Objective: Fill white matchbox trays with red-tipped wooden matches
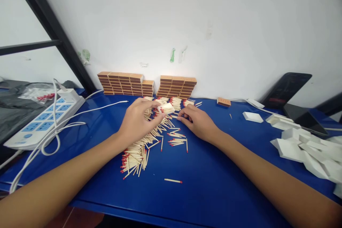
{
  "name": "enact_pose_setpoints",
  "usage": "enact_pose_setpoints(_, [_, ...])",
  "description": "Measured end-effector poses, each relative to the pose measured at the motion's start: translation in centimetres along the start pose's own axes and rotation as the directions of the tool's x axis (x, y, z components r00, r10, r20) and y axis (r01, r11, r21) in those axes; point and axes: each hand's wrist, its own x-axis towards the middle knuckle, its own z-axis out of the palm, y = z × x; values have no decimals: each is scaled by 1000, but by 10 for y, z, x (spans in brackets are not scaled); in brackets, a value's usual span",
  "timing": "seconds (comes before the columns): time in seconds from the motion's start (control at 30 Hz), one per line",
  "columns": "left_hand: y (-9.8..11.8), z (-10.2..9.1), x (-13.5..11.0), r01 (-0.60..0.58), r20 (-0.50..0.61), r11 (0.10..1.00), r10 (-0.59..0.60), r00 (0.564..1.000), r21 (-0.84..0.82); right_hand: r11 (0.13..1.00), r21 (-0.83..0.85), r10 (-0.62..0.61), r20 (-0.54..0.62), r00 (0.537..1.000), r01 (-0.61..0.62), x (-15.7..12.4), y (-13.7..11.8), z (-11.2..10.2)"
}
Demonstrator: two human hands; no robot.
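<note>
Raised over the matches, a small white matchbox tray (167, 108) with some red-headed matches in it is gripped between the thumb and fingers of my left hand (139, 117). Just to its right, my right hand (196, 120) has thumb and forefinger pinched together at the end of a matchstick (173, 116). Beneath and around my left hand spreads a large heap of loose matches (136, 153), heads red. A smaller cluster of matches (176, 141) lies between the hands, and a single match (173, 181) is nearer the front edge.
Stacked brown matchboxes (123, 83) line the wall, with one box (223, 102) apart. White empty trays (307, 149) pile up at right, near a dark phone-like slab (287, 89). A power strip (45, 121) and white cables (57, 131) occupy the left of the blue table (213, 185).
</note>
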Motion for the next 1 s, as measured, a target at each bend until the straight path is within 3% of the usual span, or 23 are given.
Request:
enact_pose_setpoints(0.1, [0,-1,0,17,-19,1000,-16,1000,13,1000,-13,20,32,999,-20,1,-1,-2])
enact_pose_setpoints(0.33, [-4,5,-4,-45,87,998,41,995,36,999,-33,38,93,995,-35,0,-3,-7])
enact_pose_setpoints(0.77, [-10,6,-2,2,118,999,-7,993,48,997,-82,22,148,989,-9,-3,-4,-7])
enact_pose_setpoints(1.0, [-12,3,3,18,136,993,-35,990,119,996,-93,10,149,989,4,-3,-1,-17])
